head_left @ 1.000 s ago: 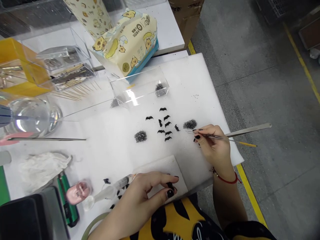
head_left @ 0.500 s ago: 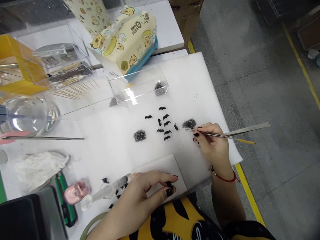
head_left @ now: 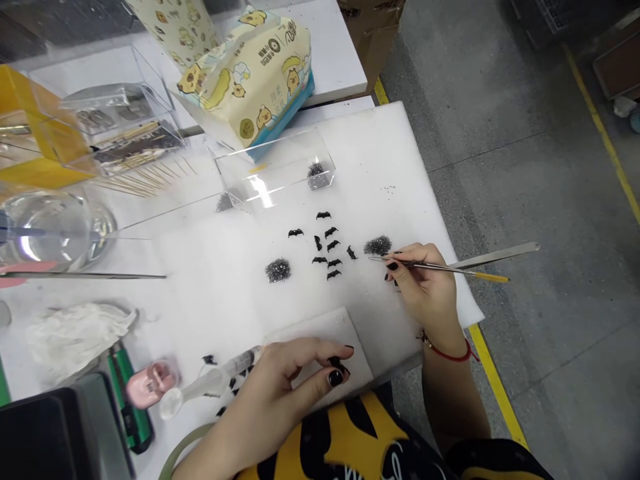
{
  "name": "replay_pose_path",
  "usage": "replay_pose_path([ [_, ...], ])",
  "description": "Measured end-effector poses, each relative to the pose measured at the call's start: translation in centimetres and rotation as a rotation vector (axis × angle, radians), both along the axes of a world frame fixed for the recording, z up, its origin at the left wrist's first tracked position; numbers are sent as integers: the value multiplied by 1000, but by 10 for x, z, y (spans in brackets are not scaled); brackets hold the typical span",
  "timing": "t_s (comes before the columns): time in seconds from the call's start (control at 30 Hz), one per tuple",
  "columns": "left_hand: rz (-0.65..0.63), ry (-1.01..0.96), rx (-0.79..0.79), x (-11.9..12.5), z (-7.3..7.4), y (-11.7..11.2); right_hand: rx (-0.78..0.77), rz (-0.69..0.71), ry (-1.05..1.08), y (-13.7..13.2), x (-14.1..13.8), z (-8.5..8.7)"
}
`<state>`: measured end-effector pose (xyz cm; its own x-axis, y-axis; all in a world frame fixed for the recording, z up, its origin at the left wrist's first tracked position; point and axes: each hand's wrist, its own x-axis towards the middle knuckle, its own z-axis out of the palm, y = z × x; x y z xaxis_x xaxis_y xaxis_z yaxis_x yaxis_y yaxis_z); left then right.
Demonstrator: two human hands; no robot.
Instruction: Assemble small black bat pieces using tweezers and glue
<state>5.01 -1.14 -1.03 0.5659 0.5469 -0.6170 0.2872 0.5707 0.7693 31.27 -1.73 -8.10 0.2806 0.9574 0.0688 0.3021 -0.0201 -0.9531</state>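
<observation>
Steel tweezers [head_left: 450,261] between right fingers [head_left: 400,261]

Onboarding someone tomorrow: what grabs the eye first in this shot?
The cluster of small black bat shapes mid-pad on the white foam pad, flanked by two dark glitter piles. Right of them, the right hand holds thin tweezers tipped toward the right-side pile. At the back, a yellow cartoon tissue pack.

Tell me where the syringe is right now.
Head view, lower left of the white pad: the syringe lies under the left hand, beside the pink bottle.
</observation>
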Motion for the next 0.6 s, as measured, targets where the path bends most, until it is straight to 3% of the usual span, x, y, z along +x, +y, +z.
replay_pose_path([
  [0.6, 36, -12, -15, 1, 1, 1, 3, -18, 70, 4, -1, 6],
])
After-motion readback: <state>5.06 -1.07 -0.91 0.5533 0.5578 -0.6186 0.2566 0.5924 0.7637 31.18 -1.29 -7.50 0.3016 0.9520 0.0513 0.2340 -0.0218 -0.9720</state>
